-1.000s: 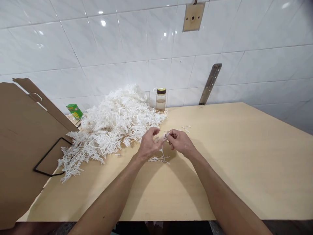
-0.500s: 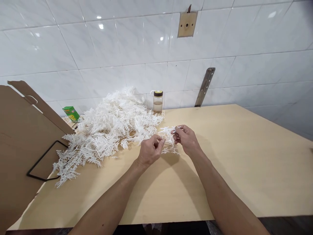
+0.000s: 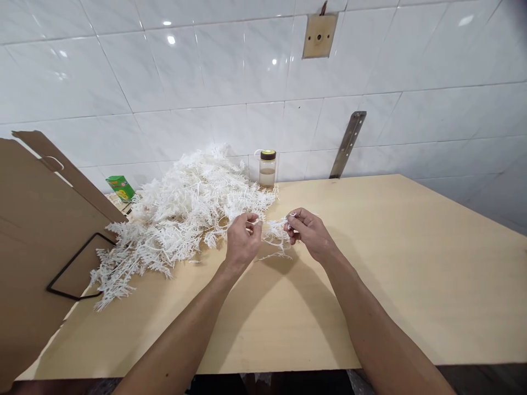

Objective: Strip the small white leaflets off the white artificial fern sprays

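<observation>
My right hand (image 3: 307, 233) is closed in a pinch on a white artificial foliage sprig (image 3: 276, 240), whose thin branches reach left and hang just over the tabletop. At the sprig's left end, the thumb and forefinger of my left hand (image 3: 244, 241) come together on its fine strands; the exact contact is small and hard to see. A large heap of white artificial foliage (image 3: 201, 192) lies just behind and to the left of my hands.
A bottle (image 3: 267, 170) with a dark lid stands behind the heap by the tiled wall. At left are a cardboard box (image 3: 45, 236), a black wire frame (image 3: 61, 271) and a green carton (image 3: 120, 188). A metal bracket (image 3: 348, 145) is against the wall. All this surrounds the wooden table (image 3: 411, 263).
My left hand has moved left and slightly up, widening the space between my hands. My right hand has shifted slightly left, still pinching the sprig.
</observation>
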Tool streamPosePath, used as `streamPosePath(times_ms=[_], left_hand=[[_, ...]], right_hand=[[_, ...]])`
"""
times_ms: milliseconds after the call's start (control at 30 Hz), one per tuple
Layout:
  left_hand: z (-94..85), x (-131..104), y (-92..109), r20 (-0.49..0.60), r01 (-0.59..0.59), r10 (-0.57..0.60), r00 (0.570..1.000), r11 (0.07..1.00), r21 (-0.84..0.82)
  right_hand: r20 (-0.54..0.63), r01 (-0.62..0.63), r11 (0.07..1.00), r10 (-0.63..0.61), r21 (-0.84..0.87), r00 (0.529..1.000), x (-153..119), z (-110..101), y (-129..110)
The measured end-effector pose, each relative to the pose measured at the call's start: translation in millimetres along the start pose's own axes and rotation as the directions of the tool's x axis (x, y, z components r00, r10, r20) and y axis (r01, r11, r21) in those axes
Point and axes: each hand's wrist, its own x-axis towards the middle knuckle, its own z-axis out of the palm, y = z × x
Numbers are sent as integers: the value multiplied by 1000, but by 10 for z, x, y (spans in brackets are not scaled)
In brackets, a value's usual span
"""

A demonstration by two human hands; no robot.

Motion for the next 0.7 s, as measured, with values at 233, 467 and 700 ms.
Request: streamPosePath(times_ms=[233,467,700], left_hand=[[-40,33,-19,386,125,-74,920,986,-109],[-67,40,21,474,218,-93,875,952,-216],[-9,-57,136,600,436,-200,775,856,-277]], right_hand=[[72,-22,998,18,63,997,5,-5,31],[64,-57,994,51,90,997,11,-7,38],[27,-151,988,150,24,988,15,-4,44]])
